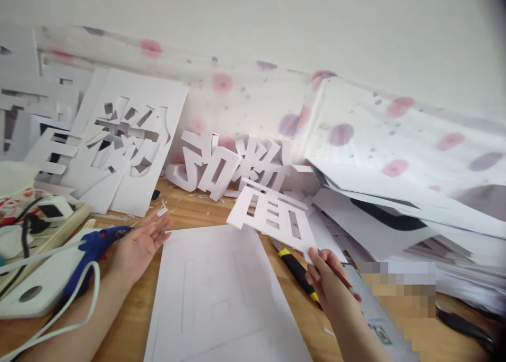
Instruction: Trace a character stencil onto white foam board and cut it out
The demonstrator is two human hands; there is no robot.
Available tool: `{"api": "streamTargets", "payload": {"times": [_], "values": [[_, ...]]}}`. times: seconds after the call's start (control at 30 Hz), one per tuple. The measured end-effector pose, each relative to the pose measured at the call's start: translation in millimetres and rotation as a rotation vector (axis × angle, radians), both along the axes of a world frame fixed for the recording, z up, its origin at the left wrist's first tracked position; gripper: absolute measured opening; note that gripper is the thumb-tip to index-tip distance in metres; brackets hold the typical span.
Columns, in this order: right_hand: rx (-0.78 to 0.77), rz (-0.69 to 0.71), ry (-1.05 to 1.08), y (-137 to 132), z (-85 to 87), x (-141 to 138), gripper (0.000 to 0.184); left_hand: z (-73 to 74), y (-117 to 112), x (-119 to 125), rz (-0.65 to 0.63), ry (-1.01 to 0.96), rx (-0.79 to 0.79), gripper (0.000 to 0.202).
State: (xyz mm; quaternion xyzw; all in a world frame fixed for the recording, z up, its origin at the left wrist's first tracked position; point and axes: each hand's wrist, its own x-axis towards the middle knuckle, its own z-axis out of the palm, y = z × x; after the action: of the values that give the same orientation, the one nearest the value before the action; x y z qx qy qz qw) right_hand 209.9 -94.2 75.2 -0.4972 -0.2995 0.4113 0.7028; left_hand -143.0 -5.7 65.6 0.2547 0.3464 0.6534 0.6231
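Note:
My right hand (pixel 326 277) pinches the near corner of a white foam-board cut-out character (pixel 272 214) and holds it lifted over the wooden table; a red pencil (pixel 343 279) also lies in those fingers. My left hand (pixel 140 243) is open, palm up, fingers spread, beside a blue glue gun (pixel 93 248) and holding nothing. Between my hands lies a white foam sheet (pixel 221 299) with faint scored outlines.
A black-and-yellow utility knife (pixel 296 270) lies under my right hand. More cut-out characters (pixel 213 164) and cut foam boards (pixel 126 140) lean against a flower-patterned cloth. Stacked white sheets (pixel 395 214) lie at the right. Cables and a white device (pixel 31 288) sit at the left.

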Motion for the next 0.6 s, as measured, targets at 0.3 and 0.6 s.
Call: {"api": "streamTargets", "payload": {"times": [0.3, 0.6], "values": [[-0.071, -0.301, -0.122, 37, -26.3, 37, 0.054, 0.7, 1, 3, 0.007, 0.050, 0.013, 0.039], [-0.055, -0.245, -0.425, 37, -43.1, 16, 0.039, 1.5, 2, 3, 0.023, 0.081, 0.006, 0.039]]}}
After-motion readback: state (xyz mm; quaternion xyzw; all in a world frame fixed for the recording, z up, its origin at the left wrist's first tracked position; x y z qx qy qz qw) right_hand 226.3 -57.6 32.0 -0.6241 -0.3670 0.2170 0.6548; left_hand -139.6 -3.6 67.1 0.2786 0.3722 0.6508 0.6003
